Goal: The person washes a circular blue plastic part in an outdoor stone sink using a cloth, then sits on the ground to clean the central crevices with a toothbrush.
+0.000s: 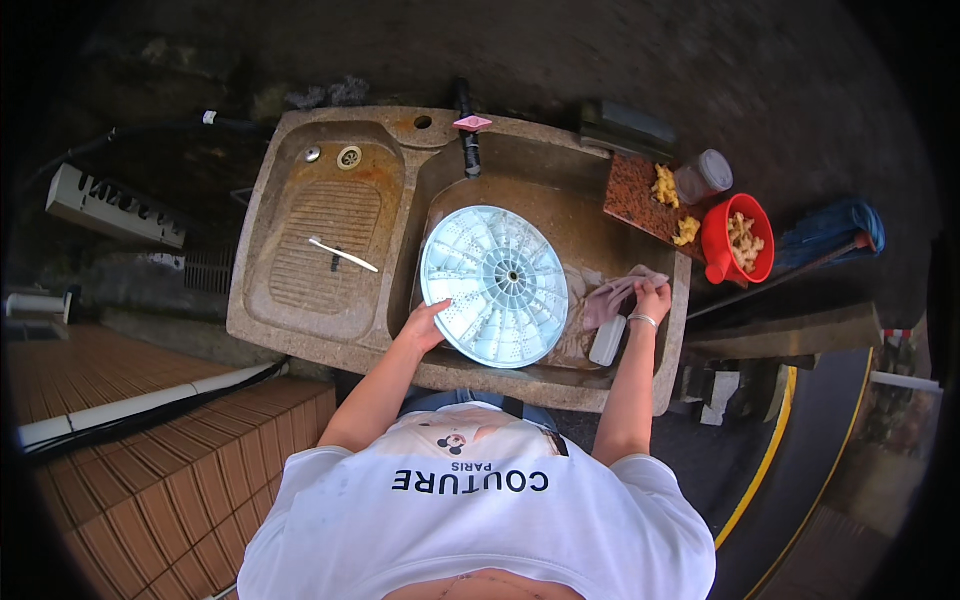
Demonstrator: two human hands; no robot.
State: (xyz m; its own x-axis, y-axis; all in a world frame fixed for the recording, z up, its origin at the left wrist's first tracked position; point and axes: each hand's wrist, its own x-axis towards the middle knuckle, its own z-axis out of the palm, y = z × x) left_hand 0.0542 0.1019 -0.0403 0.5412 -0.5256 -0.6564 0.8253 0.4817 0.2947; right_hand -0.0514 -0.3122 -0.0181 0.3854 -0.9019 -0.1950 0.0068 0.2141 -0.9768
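My left hand (426, 325) grips the lower left rim of a round pale blue plastic disc (491, 322), ribbed and dotted with small holes, which looks like a washing machine pulsator. The disc is tilted inside the deep basin of a stone sink (510, 379). At the basin's right side, my right hand (654, 301) pinches a wet mauve cloth (609, 300) that hangs to the left of the fingers. A translucent plastic box or lid (607, 341) rests in the basin just below the cloth. Shallow water seems to lie on the basin floor.
A tap with a pink handle (472, 124) overhangs the basin. A white toothbrush (345, 255) lies on the left washboard (322, 217). On the right, a granite slab (637, 195) bears ginger pieces (665, 186) and a clear jar (703, 177), beside a red plastic scoop (763, 259) holding more ginger.
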